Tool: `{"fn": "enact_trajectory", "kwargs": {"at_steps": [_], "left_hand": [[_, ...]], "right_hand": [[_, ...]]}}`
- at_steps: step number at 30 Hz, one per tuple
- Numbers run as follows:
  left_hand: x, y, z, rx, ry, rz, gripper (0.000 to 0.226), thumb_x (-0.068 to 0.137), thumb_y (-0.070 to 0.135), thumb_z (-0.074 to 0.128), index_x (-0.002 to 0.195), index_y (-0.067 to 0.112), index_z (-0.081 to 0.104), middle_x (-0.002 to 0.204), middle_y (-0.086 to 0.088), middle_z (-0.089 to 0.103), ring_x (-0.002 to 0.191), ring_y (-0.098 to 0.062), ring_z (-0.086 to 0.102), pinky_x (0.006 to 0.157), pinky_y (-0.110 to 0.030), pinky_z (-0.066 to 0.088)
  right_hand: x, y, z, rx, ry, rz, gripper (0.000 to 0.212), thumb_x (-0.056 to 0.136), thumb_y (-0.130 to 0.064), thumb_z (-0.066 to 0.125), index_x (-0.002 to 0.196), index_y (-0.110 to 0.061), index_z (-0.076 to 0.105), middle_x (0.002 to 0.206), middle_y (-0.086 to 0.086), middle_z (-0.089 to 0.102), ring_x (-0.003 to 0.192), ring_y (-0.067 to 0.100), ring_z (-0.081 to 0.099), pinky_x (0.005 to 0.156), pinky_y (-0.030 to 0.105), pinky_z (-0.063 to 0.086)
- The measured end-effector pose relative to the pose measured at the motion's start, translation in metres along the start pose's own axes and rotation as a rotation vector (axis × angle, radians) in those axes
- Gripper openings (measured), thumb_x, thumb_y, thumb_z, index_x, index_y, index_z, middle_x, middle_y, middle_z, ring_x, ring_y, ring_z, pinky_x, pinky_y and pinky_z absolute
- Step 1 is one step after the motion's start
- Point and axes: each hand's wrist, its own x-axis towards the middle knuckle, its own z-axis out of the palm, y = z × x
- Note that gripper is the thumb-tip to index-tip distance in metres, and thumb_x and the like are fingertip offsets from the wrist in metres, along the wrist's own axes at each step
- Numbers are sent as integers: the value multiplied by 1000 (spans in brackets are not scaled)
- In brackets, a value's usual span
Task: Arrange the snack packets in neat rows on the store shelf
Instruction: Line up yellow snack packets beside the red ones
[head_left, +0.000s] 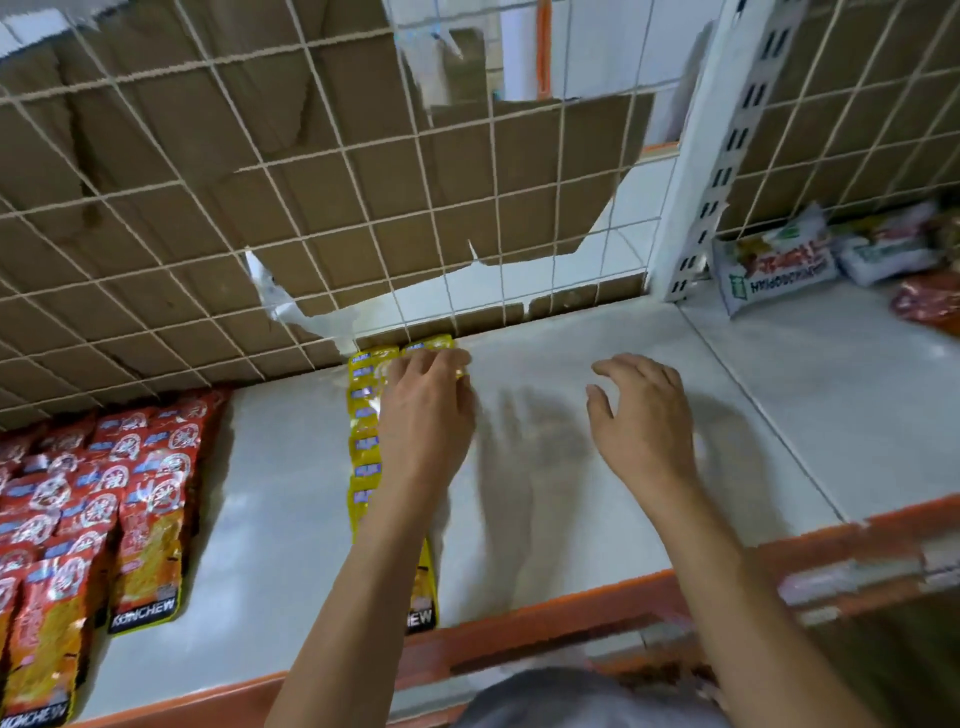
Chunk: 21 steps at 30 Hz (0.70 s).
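Straightening the row of yellow snack packets (363, 415), which runs from the shelf (270, 519) front to the wire mesh (311, 208) behind, the left hand (426, 415) lays its fingers (441, 358) on the rearmost packets; whether they pinch or merely press, I cannot tell. The right hand (644, 421) hovers released and empty. The next move probably calls for squaring this row, then starting another beside it.

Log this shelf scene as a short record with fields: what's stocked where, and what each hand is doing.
shelf: white shelf with an orange front edge
yellow packets: overlapping row running front to back, mid-shelf
red packets: several overlapping rows at the far left
left hand: fingertips on the rearmost yellow packets; grip unclear
right hand: open, holding nothing, above bare shelf
next bay: white packets lying loose at the right
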Motion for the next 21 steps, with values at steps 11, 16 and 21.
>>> {"fn": "enact_trajectory", "kwargs": {"at_steps": [11, 16, 21], "left_hand": [[14, 155, 64, -145, -165, 161, 24, 87, 11, 60, 110, 14, 67, 112, -7, 66, 106, -32, 54, 85, -37, 45], [22, 237, 98, -198, -262, 256, 25, 88, 14, 60, 113, 15, 65, 115, -7, 65, 109, -31, 53, 85, -39, 47], [31, 313, 135, -199, -385, 397, 34, 91, 22, 58, 125, 20, 57, 128, 0, 56, 118, -24, 49, 90, -37, 45]], "right_hand": [[5, 137, -113, -78, 87, 228, 28, 88, -19, 58, 115, -10, 64, 120, 7, 60, 116, 30, 47, 98, 38, 37], [15, 202, -157, -117, 118, 359, 31, 91, -21, 55, 120, -12, 60, 125, 8, 57, 119, 29, 43, 98, 39, 37], [32, 262, -188, -151, 121, 446, 33, 90, -19, 58, 122, -9, 58, 125, 11, 58, 120, 31, 45, 99, 40, 35]]}}
